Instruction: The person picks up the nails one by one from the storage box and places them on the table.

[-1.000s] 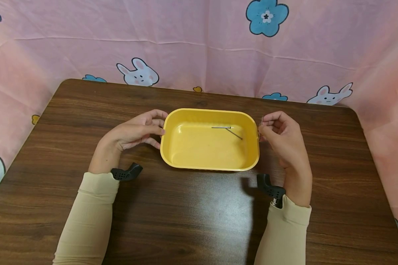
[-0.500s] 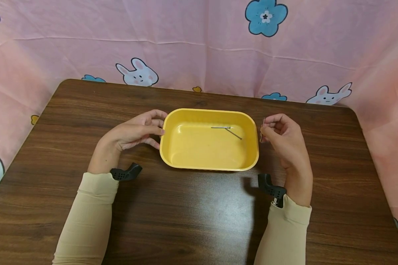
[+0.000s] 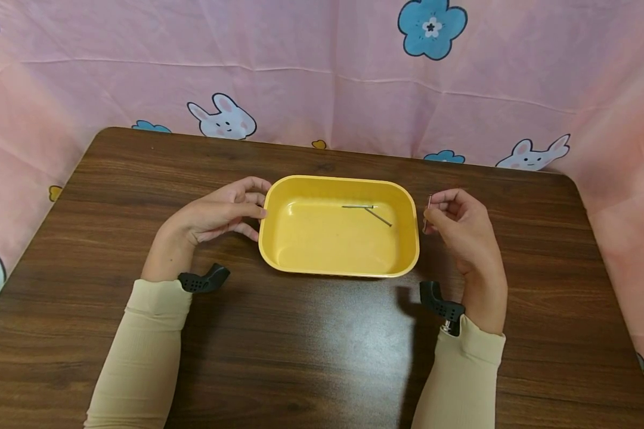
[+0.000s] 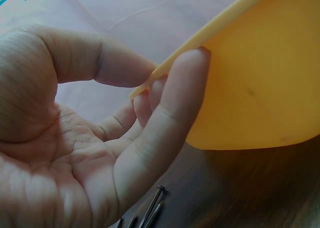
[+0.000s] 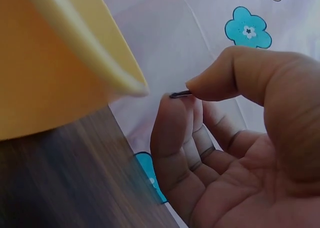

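Note:
My left hand [image 3: 222, 211] grips the left end of a yellow plastic tub [image 3: 338, 267], with the thumb at the rim and fingers along the outer wall. Two nails [image 3: 378, 216] lie inside the tub toward its right half, touching or nearly so. Just right of the tub, my right hand [image 3: 461, 229] pinches another nail [image 3: 427, 214] between thumb and fingers; it stands apart from the rim. The right wrist view shows only one end of this nail [image 5: 180, 94]. Beneath the left hand, several nails [image 4: 152, 205] lie on the table, hidden from the head view.
The brown wood-grain table [image 3: 300, 357] carries everything. A pink cloth [image 3: 322, 71] with rabbits and flowers hangs behind its back edge. Black wrist mounts [image 3: 204, 279] sit at both sleeve cuffs.
My right hand has drawn slightly right and nearer to me with its nail, opening a gap from the tub's rim. The left hand and the tub look unmoved.

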`<action>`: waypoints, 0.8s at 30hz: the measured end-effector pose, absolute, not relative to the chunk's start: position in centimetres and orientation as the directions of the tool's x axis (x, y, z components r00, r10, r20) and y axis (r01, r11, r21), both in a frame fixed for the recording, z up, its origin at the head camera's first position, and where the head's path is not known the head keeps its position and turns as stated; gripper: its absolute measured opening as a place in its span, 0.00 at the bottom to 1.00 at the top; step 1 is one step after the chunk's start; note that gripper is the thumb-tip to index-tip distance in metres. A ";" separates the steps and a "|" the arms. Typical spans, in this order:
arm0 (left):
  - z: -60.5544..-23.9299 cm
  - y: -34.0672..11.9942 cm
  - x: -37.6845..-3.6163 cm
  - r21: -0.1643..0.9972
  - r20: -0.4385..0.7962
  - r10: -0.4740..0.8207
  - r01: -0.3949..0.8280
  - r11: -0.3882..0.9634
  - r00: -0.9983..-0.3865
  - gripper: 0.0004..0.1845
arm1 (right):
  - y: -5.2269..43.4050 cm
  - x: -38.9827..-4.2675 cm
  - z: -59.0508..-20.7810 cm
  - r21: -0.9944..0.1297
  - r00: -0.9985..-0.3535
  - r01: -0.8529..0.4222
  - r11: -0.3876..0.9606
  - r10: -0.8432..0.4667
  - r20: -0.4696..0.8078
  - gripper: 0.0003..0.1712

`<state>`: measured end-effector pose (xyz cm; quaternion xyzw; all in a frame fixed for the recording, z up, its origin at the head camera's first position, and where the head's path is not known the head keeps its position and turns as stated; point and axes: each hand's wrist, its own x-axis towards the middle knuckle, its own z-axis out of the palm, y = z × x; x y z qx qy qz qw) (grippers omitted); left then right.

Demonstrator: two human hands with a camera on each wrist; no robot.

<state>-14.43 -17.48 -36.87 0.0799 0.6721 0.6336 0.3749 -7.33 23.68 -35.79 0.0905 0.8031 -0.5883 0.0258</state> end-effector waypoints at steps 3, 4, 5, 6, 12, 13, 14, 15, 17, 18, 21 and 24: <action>-36.9 -17.4 -14.5 0.911 -0.403 0.579 -0.369 0.182 -0.708 0.28 | 23.9 -7.2 -35.9 -0.936 -0.980 0.188 0.298 0.126 -0.157 0.08; -36.9 -17.4 -14.5 0.911 -0.403 0.579 -0.370 0.182 -0.709 0.29 | 24.0 -7.2 -36.0 -0.934 -0.979 0.191 0.300 0.130 -0.159 0.08; -36.9 -17.4 -14.5 0.911 -0.404 0.578 -0.370 0.182 -0.709 0.29 | 24.1 -7.2 -36.0 -0.933 -0.978 0.195 0.301 0.132 -0.162 0.08; -36.9 -17.4 -14.5 0.911 -0.404 0.577 -0.369 0.184 -0.710 0.29 | 24.2 -7.2 -36.1 -0.932 -0.977 0.198 0.303 0.133 -0.165 0.08; -36.8 -17.4 -14.5 0.910 -0.408 0.575 -0.371 0.188 -0.710 0.30 | 24.4 -7.2 -36.3 -0.911 -0.974 0.222 0.348 0.126 -0.189 0.12; -36.8 -17.4 -14.5 0.909 -0.408 0.574 -0.372 0.187 -0.710 0.30 | 24.4 -7.3 -36.4 -0.906 -0.973 0.225 0.358 0.127 -0.191 0.12; -36.8 -17.4 -14.5 0.909 -0.410 0.573 -0.372 0.189 -0.710 0.30 | 24.3 -7.3 -36.4 -0.901 -0.973 0.228 0.369 0.127 -0.194 0.13; -36.8 -17.4 -14.5 0.909 -0.410 0.573 -0.372 0.189 -0.710 0.30 | 24.3 -7.3 -36.4 -0.895 -0.972 0.233 0.381 0.128 -0.198 0.14; -36.7 -17.4 -14.4 0.908 -0.412 0.570 -0.372 0.192 -0.711 0.30 | 24.2 -7.3 -36.5 -0.887 -0.971 0.237 0.395 0.128 -0.203 0.15; -36.7 -17.4 -14.4 0.908 -0.413 0.569 -0.373 0.192 -0.711 0.30 | 24.2 -7.3 -36.6 -0.885 -0.971 0.239 0.400 0.128 -0.204 0.15; -36.7 -17.3 -14.4 0.908 -0.412 0.570 -0.372 0.191 -0.711 0.30 | 24.3 -7.3 -36.7 -0.877 -0.968 0.249 0.410 0.126 -0.216 0.16; -36.8 -17.3 -14.4 0.909 -0.409 0.573 -0.372 0.188 -0.710 0.29 | 24.5 -7.4 -36.8 -0.870 -0.966 0.260 0.418 0.128 -0.227 0.17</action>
